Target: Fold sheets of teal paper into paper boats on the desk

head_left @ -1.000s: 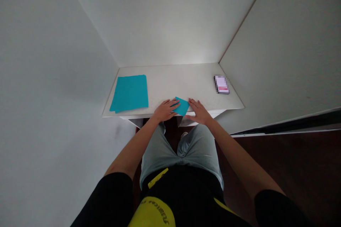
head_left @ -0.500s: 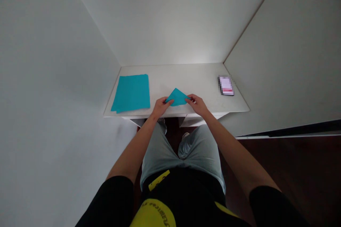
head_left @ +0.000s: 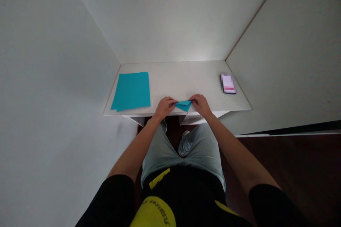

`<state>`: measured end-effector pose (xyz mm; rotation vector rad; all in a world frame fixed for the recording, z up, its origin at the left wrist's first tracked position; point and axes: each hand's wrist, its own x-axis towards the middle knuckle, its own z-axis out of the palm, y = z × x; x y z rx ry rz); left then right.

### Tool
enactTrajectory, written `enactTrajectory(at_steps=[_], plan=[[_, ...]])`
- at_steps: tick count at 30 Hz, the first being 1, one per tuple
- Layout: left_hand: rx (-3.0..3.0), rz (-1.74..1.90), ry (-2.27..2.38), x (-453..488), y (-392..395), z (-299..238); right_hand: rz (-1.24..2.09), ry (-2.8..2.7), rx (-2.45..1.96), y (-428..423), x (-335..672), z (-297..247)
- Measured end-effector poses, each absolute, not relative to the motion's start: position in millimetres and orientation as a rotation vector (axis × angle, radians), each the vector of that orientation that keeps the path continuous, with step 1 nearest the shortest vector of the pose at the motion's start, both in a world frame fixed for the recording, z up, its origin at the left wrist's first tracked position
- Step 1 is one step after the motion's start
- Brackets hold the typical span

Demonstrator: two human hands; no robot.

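Observation:
A small piece of folded blue paper (head_left: 184,105) is held between my hands near the front edge of the table. Its point faces me, and a fold line or flap runs along its upper side. My left hand (head_left: 165,107) pinches the paper's left corner between thumb and fingers. At the right corner, my right hand (head_left: 200,104) grips it the same way. To the left of my left hand lies a stack of blue paper sheets (head_left: 132,91), its edges slightly out of line.
The white table (head_left: 183,74) stands in a corner, with walls behind and to the left and a pale panel (head_left: 287,53) on the right. A phone with a blurred screen (head_left: 228,83) lies near the table's right end. My legs are below the front edge.
The folded paper's point, which faced away from me, now faces toward me, and the piece looks flatter. Both hands have shifted slightly right and still hold its corners.

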<state>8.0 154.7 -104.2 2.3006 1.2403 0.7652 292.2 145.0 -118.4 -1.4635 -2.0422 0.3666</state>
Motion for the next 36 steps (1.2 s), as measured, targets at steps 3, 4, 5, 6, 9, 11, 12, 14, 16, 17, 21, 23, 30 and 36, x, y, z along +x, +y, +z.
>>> enactTrajectory(at_steps=[3,4,5,6,9,11,12,14,16,17,21,23,30,36], plan=[[2.466,0.689,1.218,9,149,-103,0.279,-2.130,-1.478,132,293,-114],[2.513,0.662,1.207,9,147,-103,0.244,-2.136,-1.498,126,293,-113],[2.556,0.634,1.193,9,145,-102,0.215,-2.134,-1.522,120,291,-111],[2.595,0.604,1.176,10,143,-101,0.193,-2.131,-1.543,113,287,-109],[2.693,0.524,1.116,10,136,-96,0.174,-2.179,-1.540,95,271,-104],[2.733,0.489,1.086,10,133,-93,0.182,-2.254,-1.501,86,256,-103],[2.741,0.479,1.080,10,131,-92,0.184,-2.287,-1.489,83,249,-103],[2.747,0.472,1.076,9,130,-91,0.179,-2.326,-1.485,79,240,-105],[2.753,0.480,1.069,9,130,-91,0.161,-2.328,-1.500,77,238,-107],[2.754,0.488,1.066,9,130,-92,0.151,-2.323,-1.508,78,241,-108],[2.725,0.540,1.086,8,133,-96,0.128,-2.286,-1.560,86,263,-110],[2.697,0.571,1.109,7,133,-98,0.120,-2.263,-1.598,92,276,-110],[2.571,0.720,1.300,-1,124,-103,0.112,-2.256,-1.612,102,296,-115],[2.568,0.713,1.377,15,111,-90,0.139,-2.270,-1.601,102,295,-114]])
